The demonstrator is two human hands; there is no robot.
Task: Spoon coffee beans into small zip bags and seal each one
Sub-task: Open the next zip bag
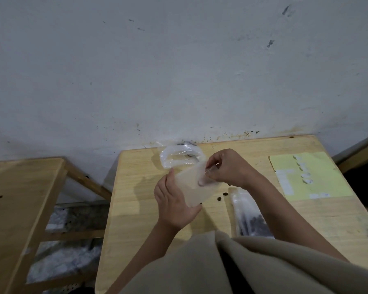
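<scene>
Both hands hold empty zip bag (192, 183) above wooden surface (136, 187): left hand (174, 206) grips lower end, right hand (227, 168) pinches mouth. Filled bean bags (251, 217) lie right.

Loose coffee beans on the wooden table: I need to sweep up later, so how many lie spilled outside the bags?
3 visible: one dark bean, one and one, all just left of the clear filled bag. Others may hide under hands.
</scene>
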